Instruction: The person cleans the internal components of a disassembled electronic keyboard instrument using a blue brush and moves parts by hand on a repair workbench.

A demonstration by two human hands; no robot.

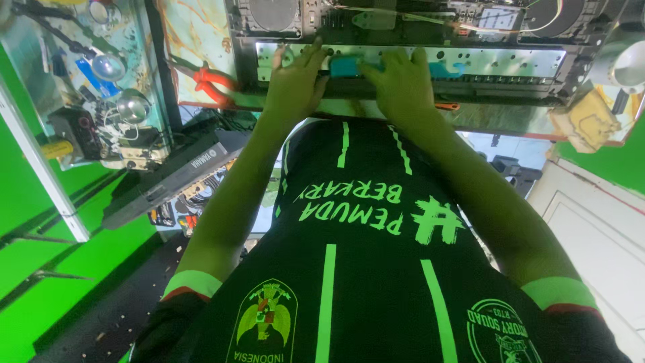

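Both my hands reach forward to an opened electronic unit with a long perforated metal chassis [497, 62] on the bench. A small teal part [345, 66] sits on the chassis front between my hands. My left hand [294, 84] lies with its fingers spread over the chassis edge and its thumb against the teal part. My right hand [402, 86] grips the same part from the right, with its fingers curled over it. A second teal piece [449, 69] shows just right of my right hand. My black shirt with green stripes fills the lower frame.
Red-handled pliers [211, 82] lie left of my left hand. An orange-handled tool [446, 106] sits at the bench edge. A black keyboard-like device [168, 176] leans at the left below a cluttered shelf [101, 101]. A yellow sponge-like block [591, 121] and a white door [598, 228] are at the right.
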